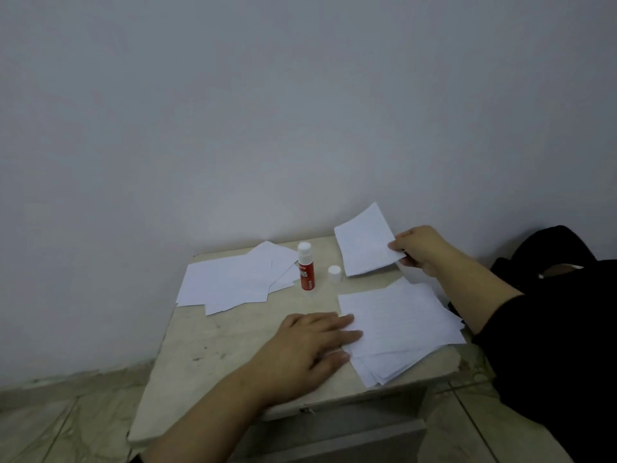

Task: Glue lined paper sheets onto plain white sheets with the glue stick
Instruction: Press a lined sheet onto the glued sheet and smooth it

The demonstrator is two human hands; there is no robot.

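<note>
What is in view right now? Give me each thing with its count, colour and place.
glue stick: one, red body with white top, upright near the table's back edge, uncapped
cap: one, white, standing just right of the glue stick
plain white sheets: loose pile, count unclear, white, back left of the table
lined paper pile: overlapping stack, count unclear, white with faint lines, front right of the table
held sheet: one, white, lifted above the table's back right
table: one, beige, scuffed, against the wall
black fabric: dark heap at far right
left hand: flat, fingers resting on the lined paper pile's left edge
right hand: pinches the held sheet's right edge
</note>
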